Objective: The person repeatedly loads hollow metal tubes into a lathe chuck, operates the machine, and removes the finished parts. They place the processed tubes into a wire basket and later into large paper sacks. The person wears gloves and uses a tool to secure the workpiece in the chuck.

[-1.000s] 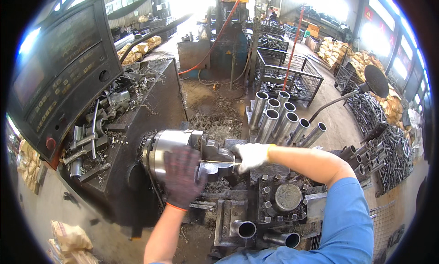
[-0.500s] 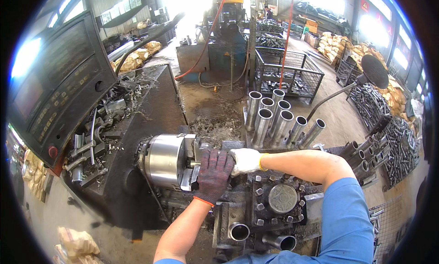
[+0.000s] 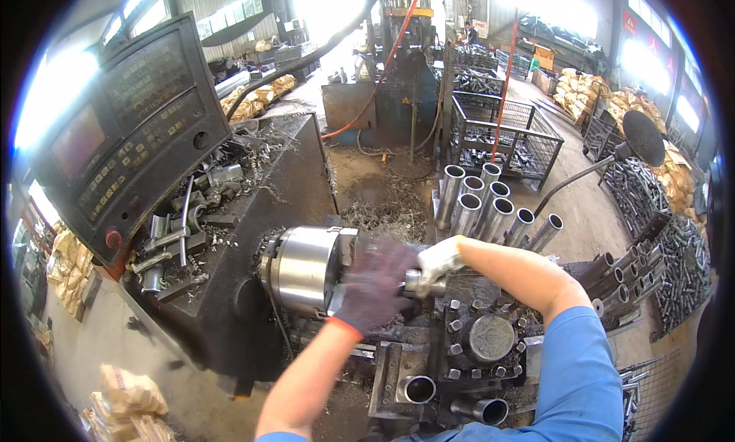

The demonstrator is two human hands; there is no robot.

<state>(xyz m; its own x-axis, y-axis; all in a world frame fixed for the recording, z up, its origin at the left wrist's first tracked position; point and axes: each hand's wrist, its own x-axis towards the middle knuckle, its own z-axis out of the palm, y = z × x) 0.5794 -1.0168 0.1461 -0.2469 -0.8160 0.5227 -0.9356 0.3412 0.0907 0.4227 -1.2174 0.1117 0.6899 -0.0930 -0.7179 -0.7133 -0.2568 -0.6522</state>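
Note:
Close to the jaws of the lathe chuck (image 3: 308, 270), my left hand (image 3: 377, 283) wears a dark glove and is smeared by motion, so its fingers do not read clearly. It lies over or against a short metal tube (image 3: 430, 289), whose left part it hides. My right hand (image 3: 440, 260), in a white glove, is closed over the top of that tube near its right end. Below and to the right of the hands is the bolted tool post (image 3: 491, 338) with its round cap.
Several bright tubes (image 3: 468, 212) stand upright beyond my right arm, with darker ones (image 3: 616, 277) farther right. A control panel (image 3: 122, 135) rises at left above scrap parts and shavings. Two tubes (image 3: 418, 389) lie near my body. A wire cage (image 3: 505, 132) stands behind.
Both hands have drawn rightward from the chuck jaws, and a metal tube now shows between them. The whole view has also shifted a little.

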